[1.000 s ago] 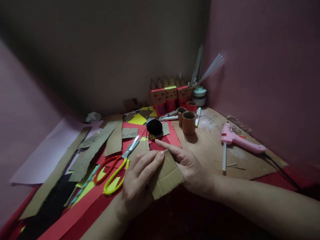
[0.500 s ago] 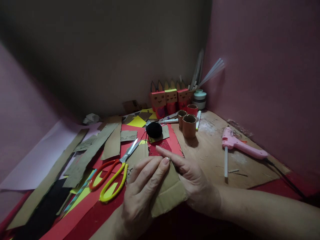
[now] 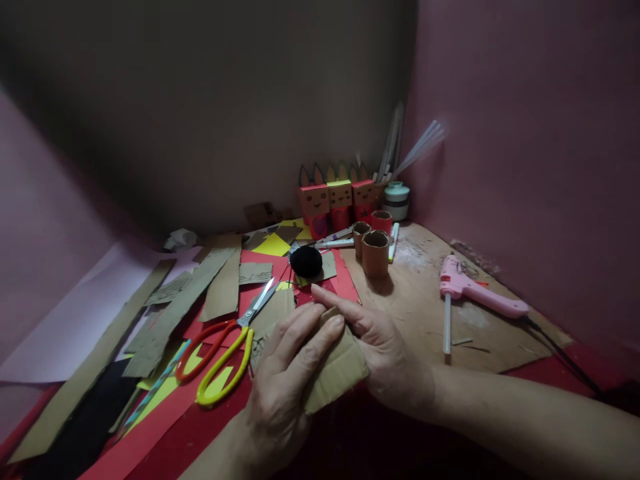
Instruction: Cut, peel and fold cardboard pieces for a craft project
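Observation:
A small piece of corrugated cardboard is held between both hands near the table's front edge. My left hand grips it from the left, fingers laid over its upper part. From the right, my right hand closes on the far side, its index finger stretched forward; part of its grip is hidden behind the piece. Scissors with one red and one yellow handle lie open just left of my left hand. A black round pad sits beyond the fingertips.
A pink glue gun with a cord lies at right. Brown cardboard tubes stand mid-table, with several box-headed figures behind. Cardboard strips and red paper cover the left. A lidded pot stands in the corner.
Both hands still hold the cardboard piece, which has tilted a little, its lower edge slightly higher. The whole view has shifted slightly.

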### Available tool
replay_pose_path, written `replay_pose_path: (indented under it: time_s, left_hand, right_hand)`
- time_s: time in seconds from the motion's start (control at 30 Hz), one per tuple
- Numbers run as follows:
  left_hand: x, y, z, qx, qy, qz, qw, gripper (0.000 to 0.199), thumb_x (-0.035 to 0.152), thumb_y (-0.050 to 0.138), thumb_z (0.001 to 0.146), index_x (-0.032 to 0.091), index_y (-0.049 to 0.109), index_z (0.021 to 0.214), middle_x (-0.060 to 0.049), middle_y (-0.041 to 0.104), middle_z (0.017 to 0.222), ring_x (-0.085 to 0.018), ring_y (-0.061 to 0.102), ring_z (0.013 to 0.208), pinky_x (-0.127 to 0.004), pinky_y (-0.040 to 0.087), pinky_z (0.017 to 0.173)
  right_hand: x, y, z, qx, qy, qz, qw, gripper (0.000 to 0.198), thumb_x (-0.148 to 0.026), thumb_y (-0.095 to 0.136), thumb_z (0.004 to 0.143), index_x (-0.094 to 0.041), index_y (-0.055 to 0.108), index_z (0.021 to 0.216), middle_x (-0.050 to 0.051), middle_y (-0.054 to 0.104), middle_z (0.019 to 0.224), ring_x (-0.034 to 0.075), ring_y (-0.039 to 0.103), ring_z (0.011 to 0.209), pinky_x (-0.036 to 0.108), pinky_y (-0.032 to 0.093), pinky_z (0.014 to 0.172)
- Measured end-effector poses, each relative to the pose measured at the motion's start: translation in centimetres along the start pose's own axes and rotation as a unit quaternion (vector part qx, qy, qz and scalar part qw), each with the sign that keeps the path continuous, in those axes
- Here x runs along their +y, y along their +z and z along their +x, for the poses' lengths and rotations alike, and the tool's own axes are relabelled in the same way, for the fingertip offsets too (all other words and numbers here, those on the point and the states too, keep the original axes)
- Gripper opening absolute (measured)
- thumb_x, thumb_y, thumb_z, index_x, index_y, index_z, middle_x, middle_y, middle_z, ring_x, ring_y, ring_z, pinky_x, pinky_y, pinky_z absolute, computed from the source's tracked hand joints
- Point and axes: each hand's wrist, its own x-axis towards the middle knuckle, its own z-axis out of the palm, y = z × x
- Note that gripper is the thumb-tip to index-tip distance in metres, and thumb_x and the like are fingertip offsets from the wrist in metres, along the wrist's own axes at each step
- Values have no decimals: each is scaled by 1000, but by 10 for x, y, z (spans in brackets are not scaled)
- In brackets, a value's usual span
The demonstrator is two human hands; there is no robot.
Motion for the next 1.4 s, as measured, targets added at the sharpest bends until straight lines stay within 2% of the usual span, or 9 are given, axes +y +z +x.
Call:
replay_pose_path:
  time_s: [0.17,0.33,0.57,0.73,0.83,1.0,1.13,1.27,1.4]
  left_hand:
    - [2,-1,-1,39,29,136,990,55,11,49,91,16,40,145,-11,46,146,-32,33,138,-50,33,113]
    - [3,-2,-4,-4,81,156,984,51,7,37,92,11,40,144,-12,50,144,-25,38,138,-45,23,119]
    - [0,9,0,30,63,129,989,56,4,45,91,10,35,146,-15,53,141,-26,42,135,-49,33,113]
    - [-8,8,5,-20,41,89,995,60,33,52,94,7,33,145,-20,52,141,-30,38,138,-51,32,114]
    - [-12,5,6,-45,64,102,992,69,46,53,91,6,32,144,-20,57,135,-29,37,139,-50,26,116]
    - [-13,6,4,-19,35,77,996,61,38,56,91,9,35,140,-21,56,134,-28,42,135,-52,26,116]
    - [-10,10,5,27,29,43,998,58,22,63,87,12,37,138,-17,59,128,-26,49,129,-55,28,115]
    - [-7,16,8,48,30,64,996,44,9,59,88,14,47,129,-13,67,121,-20,57,122,-48,24,117]
    - [-3,16,4,13,52,65,996,39,0,53,88,16,51,124,-9,70,117,-16,58,120,-42,19,119]
  right_hand:
    - [-3,2,3,-16,24,66,997,68,-21,66,85,-30,37,146,4,63,128,19,59,118,39,41,107]
    - [-3,2,3,3,69,86,994,71,-24,71,79,-24,42,143,7,65,125,21,54,124,42,35,111]
    - [2,2,9,36,106,151,982,55,-19,73,71,-21,59,125,5,71,104,19,66,97,36,49,91]
    - [0,-3,21,2,162,318,934,33,-10,65,60,-14,69,93,4,70,81,16,63,75,28,49,75]
    - [-4,-5,22,-3,212,391,896,17,-21,64,68,-13,69,82,2,67,69,12,58,64,25,47,70]
    - [-3,0,19,18,174,366,914,14,-19,72,74,-11,69,85,5,69,77,12,62,71,24,46,76]
    - [-1,2,21,86,195,373,903,27,-12,77,68,-11,67,93,5,69,79,13,63,74,26,47,78]
    - [2,-1,23,113,191,359,906,34,-12,74,69,-10,65,102,3,67,74,11,62,67,24,48,69]
    - [5,-7,27,96,166,311,931,33,-19,70,76,-11,63,107,1,67,71,11,63,64,24,49,69]
